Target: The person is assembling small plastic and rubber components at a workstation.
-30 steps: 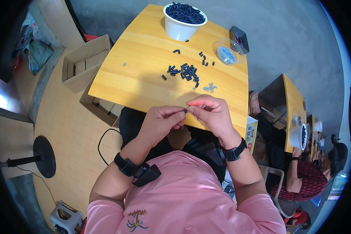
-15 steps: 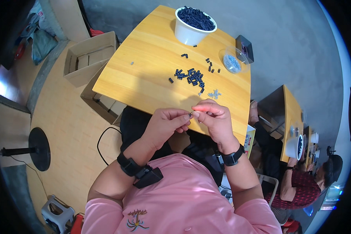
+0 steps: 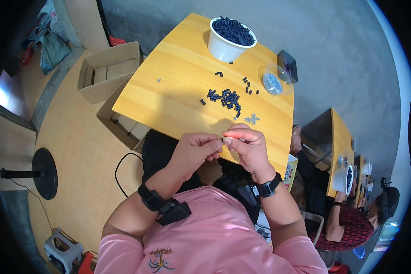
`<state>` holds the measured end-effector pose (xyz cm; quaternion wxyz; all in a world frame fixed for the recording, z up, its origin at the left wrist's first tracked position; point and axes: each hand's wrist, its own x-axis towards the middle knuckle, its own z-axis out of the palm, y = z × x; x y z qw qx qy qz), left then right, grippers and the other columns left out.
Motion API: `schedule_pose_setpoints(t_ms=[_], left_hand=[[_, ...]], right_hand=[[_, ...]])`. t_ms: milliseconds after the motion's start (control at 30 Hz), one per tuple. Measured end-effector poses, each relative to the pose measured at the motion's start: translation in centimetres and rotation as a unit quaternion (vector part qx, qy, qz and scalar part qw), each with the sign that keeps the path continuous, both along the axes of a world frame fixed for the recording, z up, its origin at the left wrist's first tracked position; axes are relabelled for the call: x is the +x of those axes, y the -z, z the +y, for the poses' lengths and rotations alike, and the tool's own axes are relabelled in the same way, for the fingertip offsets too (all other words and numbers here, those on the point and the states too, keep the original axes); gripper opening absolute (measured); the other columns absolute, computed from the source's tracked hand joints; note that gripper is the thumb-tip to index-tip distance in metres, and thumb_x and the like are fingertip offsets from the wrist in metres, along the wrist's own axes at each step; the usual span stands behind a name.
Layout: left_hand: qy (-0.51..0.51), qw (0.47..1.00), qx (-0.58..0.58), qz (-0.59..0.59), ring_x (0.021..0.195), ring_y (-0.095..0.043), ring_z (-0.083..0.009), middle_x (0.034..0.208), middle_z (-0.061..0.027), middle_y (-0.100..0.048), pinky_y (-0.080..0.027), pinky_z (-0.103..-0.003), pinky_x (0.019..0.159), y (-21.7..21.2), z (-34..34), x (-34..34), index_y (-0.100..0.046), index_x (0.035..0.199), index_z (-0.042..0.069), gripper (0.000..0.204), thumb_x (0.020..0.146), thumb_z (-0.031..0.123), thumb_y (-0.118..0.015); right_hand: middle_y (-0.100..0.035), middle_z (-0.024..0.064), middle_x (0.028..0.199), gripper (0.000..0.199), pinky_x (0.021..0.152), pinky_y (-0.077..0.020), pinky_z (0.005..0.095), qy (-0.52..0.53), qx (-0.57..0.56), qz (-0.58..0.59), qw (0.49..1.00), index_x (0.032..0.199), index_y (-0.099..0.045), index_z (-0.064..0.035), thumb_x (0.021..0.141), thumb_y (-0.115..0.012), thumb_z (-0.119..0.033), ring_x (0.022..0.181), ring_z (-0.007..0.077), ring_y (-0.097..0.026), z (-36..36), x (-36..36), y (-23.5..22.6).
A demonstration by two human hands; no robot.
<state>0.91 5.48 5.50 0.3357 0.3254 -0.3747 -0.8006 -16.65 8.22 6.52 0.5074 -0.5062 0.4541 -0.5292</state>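
My left hand [image 3: 197, 150] and my right hand [image 3: 247, 145] meet fingertip to fingertip over the near edge of a yellow wooden table [image 3: 178, 86]. Between the fingertips sits a tiny dark part [image 3: 223, 139]; it is too small to make out. Both hands pinch it. Farther out on the table lies a loose heap of small black cylinders [image 3: 226, 98], and beside it a little cluster of small silver pieces [image 3: 251, 119]. A white bowl [image 3: 230, 40] heaped with the same black cylinders stands at the far edge.
A clear round dish of silver bits [image 3: 273, 82] and a dark box [image 3: 287, 66] sit at the table's right. Open cardboard boxes [image 3: 107, 71] lie on the floor to the left, with a round black stand base [image 3: 44, 172]. Another person [image 3: 351, 223] sits at a second table on the right.
The view has shifted, so the table sits higher and farther right in the picture. My hands stay together at the table's near edge, still pinching the small part.
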Motion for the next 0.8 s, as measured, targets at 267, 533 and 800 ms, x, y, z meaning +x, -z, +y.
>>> schedule_pose_setpoints(t_ms=[267,533,800], left_hand=[[-0.006,0.998,0.061,-0.033,0.075,-0.062,-0.0102,0.081,-0.0045,-0.066,-0.048,-0.020,0.066,-0.7,0.0,-0.1,-0.067,0.097,0.000,0.022,0.087,0.019,-0.062],[0.015,0.993,0.117,-0.001,0.082,-0.065,-0.0120,0.090,-0.0048,-0.067,-0.051,-0.024,0.072,-0.6,0.0,-0.1,-0.066,0.099,0.004,0.020,0.088,0.020,-0.060],[0.028,0.984,0.171,0.046,0.086,-0.063,-0.0142,0.094,-0.0053,-0.066,-0.050,-0.030,0.080,-1.1,0.1,0.0,-0.064,0.099,0.005,0.018,0.088,0.018,-0.058]], right_hand=[[-0.057,0.0029,0.092,0.027,0.068,-0.0428,0.0196,0.003,-0.009,0.032,0.999,0.102,-0.065,-0.0019,0.077,-0.065,0.007,0.078,0.0090,-0.053,0.5,0.8,0.5],[-0.055,0.0066,0.095,0.041,0.075,-0.0454,0.0257,0.046,-0.130,0.238,0.961,0.107,-0.059,-0.0043,0.069,-0.069,0.007,0.084,0.0156,-0.055,0.9,2.0,0.6],[-0.058,0.0081,0.094,0.038,0.070,-0.0483,0.0259,0.079,-0.177,0.228,0.954,0.102,-0.061,-0.0034,0.066,-0.074,0.004,0.079,0.0168,-0.059,1.0,2.1,1.4]])
